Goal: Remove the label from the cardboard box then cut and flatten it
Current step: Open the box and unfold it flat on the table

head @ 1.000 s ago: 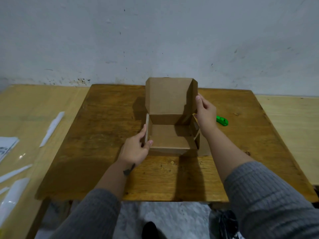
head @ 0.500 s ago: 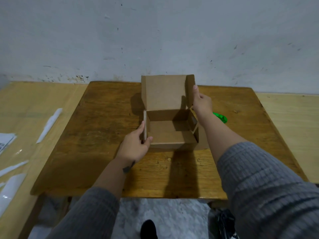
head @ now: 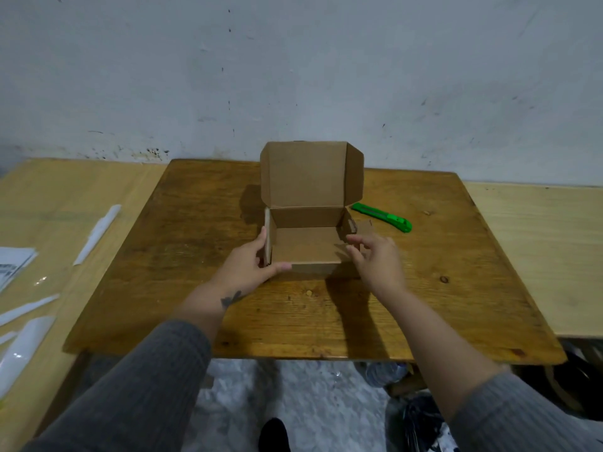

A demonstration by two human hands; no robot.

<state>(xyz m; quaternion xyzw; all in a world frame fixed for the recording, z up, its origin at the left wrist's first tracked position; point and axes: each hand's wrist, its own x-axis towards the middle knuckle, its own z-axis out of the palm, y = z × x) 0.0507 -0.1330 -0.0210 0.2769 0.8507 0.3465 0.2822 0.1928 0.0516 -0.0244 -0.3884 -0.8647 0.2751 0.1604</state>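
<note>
A small brown cardboard box (head: 306, 246) stands open on the dark wooden table (head: 182, 223), its lid upright at the back. My left hand (head: 248, 265) holds the box's front left corner, fingers along the left wall and thumb across the front edge. My right hand (head: 375, 259) hovers at the box's right wall with fingers loosely bent, holding nothing. A green utility knife (head: 383, 217) lies on the table just right of the box, behind my right hand. No label shows on the box.
A lighter table on the left carries white paper strips (head: 98, 233) and printed sheets (head: 13, 265). Another light table (head: 541, 249) adjoins on the right. A grey wall rises behind. Bags and a bottle lie on the floor under the table's right front.
My right hand left the lid's right flap and came down toward me to the box's right wall, uncovering the green knife. My left hand stayed on the front left corner.
</note>
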